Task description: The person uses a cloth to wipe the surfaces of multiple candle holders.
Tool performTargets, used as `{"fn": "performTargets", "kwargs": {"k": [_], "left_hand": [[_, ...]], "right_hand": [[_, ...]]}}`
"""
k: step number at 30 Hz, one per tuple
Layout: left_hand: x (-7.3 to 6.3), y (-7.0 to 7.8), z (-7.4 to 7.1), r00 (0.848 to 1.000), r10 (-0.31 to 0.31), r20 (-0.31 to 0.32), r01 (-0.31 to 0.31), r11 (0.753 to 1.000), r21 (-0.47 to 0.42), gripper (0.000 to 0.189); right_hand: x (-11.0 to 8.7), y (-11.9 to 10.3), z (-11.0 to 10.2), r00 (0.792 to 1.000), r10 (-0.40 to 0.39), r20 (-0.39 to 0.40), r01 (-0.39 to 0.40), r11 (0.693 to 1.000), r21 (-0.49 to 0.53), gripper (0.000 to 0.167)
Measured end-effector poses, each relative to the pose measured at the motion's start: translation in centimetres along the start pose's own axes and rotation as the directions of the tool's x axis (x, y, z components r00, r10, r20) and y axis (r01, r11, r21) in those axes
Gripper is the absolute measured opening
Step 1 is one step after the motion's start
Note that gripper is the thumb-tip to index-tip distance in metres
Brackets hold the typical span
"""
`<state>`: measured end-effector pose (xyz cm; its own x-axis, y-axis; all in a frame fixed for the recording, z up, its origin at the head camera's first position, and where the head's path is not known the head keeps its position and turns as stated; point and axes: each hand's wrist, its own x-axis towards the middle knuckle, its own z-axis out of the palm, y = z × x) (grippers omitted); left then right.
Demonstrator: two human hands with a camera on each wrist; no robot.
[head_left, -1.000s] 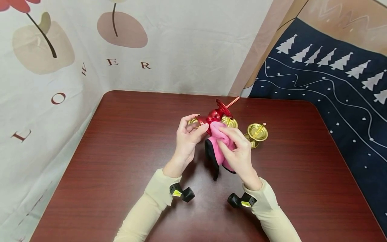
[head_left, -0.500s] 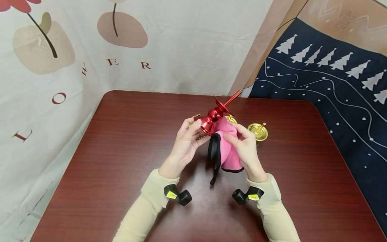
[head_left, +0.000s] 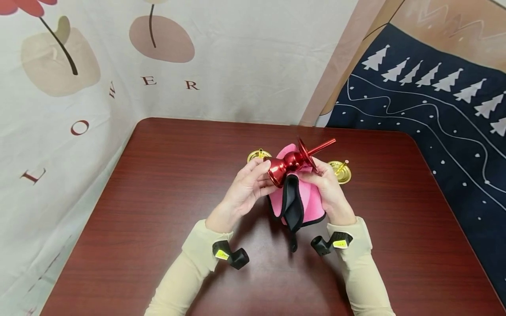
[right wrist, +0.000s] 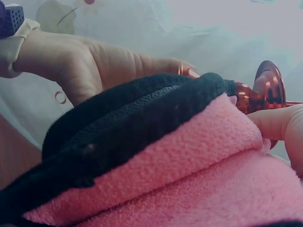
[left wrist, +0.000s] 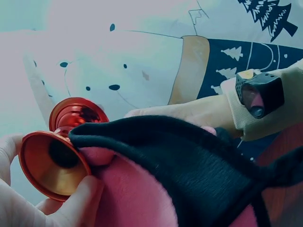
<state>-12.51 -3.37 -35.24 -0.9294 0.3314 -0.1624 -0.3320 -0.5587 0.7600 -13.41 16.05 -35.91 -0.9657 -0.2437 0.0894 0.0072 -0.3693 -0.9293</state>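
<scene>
A shiny red candlestick (head_left: 280, 170) is held tilted above the table, its thin rod pointing up and right. My left hand (head_left: 246, 189) grips its flared base with thumb and fingers; the left wrist view looks into the hollow base (left wrist: 40, 163). My right hand (head_left: 331, 189) pinches a fluffy pink cloth (head_left: 311, 201) with black edging and a dangling black loop, near the candlestick's dish. The cloth lies behind and below the stem, and its black part (right wrist: 142, 118) spans the right wrist view. Some right fingers are hidden behind cloth and dish.
Small gold candlesticks stand on the brown table (head_left: 178, 175) behind the hands: one (head_left: 258, 154) beyond the left hand, another (head_left: 341, 172) beside the right. A white printed curtain (head_left: 237, 66) hangs at the back, a dark blue cloth (head_left: 419, 109) on the right.
The red candlestick has turned more level and moved slightly right and nearer. The right hand has shifted right with the cloth, which now shows behind the stem; the middle gold candlestick has become hidden.
</scene>
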Motion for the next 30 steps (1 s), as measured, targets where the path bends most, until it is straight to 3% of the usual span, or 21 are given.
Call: {"fn": "performTargets", "kwargs": {"k": [6,9,11,14,17,22,26,30], "left_hand": [[0.2,-0.5,0.4,0.992,0.098,-0.076,-0.097,0.995,0.017,0.016],[0.5,-0.8,0.6,0.973,0.184,-0.136,-0.18,0.983,0.042,0.023],[0.8,-1.1,0.7,0.953,0.255,-0.162,-0.246,0.966,0.078,0.029],[1.2,-1.6,0.6,0.912,0.377,-0.158,-0.352,0.921,0.167,0.038],[1.6,-2.0,0.3,0.861,0.493,-0.124,-0.447,0.85,0.278,0.049],[1.8,-2.3,0.0,0.795,0.605,-0.041,-0.538,0.735,0.413,0.058],[1.9,-2.4,0.0,0.766,0.643,-0.013,-0.562,0.68,0.471,0.059],[2.0,-2.4,0.0,0.755,0.655,-0.031,-0.558,0.667,0.494,0.06]], "right_hand": [[-0.1,0.2,0.2,0.998,0.043,-0.053,-0.043,0.999,0.013,0.045],[-0.3,0.3,0.4,0.988,0.112,-0.105,-0.108,0.993,0.04,0.041],[-0.4,0.5,0.5,0.978,0.159,-0.132,-0.153,0.987,0.055,0.038],[-0.6,0.6,0.9,0.965,0.209,-0.156,-0.203,0.978,0.052,0.035],[-0.7,0.7,1.2,0.958,0.226,-0.175,-0.224,0.974,0.032,0.032],[-0.9,0.6,1.8,0.947,0.23,-0.223,-0.24,0.971,-0.019,0.027],[-1.2,0.4,2.0,0.945,0.219,-0.241,-0.236,0.971,-0.042,0.028],[-1.5,0.2,2.0,0.953,0.186,-0.239,-0.206,0.976,-0.063,0.032]]}}
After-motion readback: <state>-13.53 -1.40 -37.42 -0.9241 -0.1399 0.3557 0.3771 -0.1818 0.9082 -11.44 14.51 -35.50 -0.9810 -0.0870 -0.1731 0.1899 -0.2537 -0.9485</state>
